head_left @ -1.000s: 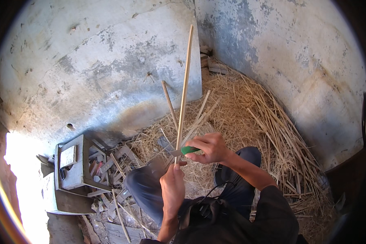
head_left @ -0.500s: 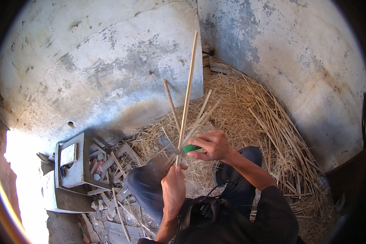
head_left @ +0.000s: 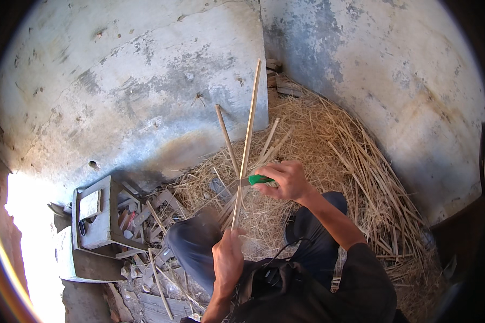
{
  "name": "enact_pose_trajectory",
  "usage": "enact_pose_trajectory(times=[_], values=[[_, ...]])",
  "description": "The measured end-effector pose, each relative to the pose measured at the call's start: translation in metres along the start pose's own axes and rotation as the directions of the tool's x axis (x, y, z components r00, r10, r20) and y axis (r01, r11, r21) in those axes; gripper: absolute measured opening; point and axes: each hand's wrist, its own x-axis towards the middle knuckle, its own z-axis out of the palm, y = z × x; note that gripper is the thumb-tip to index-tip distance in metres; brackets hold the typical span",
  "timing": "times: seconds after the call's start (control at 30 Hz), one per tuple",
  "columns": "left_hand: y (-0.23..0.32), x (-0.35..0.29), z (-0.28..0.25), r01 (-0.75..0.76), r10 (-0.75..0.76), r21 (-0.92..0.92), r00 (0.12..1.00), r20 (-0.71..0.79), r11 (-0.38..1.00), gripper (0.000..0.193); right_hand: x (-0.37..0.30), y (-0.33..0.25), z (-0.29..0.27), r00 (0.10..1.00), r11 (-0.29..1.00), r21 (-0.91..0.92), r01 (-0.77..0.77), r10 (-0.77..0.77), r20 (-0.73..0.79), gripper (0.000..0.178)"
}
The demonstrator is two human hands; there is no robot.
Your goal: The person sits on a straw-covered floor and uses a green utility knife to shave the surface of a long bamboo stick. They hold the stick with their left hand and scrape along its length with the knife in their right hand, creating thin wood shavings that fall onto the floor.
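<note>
The stick, directed toward twelve o'clock, is gripped by the left hand, its lower end hidden; the green-handled knife, partly covered, is held at three o'clock by the right hand.

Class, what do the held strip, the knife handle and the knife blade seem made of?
Strip: probably bamboo or wood, unvarnished-looking; pale tan, straight, slender. Knife handle: likely plastic, finish unclear; bright green. Knife blade: probably metal, dull; thin, flat, grey.
</note>
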Motion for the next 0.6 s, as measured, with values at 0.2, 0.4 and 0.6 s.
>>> enact_pose_trajectory(times=[0.2, 0.4, 0.6], values=[[-0.005, -0.001, -0.004, -0.017, 0.017, 0.01, 1.0, 0.001, 1.0, 0.026, -0.003, 0.0, 0.005, 1.0, 1.0, -0.017, 0.001, -0.001, 0.019, 0.032], [-0.012, -0.003, -0.007, -0.035, 0.036, 0.019, 0.999, -0.021, 0.999, 0.031, -0.003, 0.0, 0.009, 0.999, 0.999, -0.025, 0.027, -0.026, 0.032, 0.032], [-0.017, -0.002, -0.016, 0.111, -0.094, -0.171, 0.99, 0.101, 0.979, 0.035, -0.002, -0.001, 0.012, 0.998, 0.997, 0.036, -0.062, 0.062, -0.022, 0.034]])
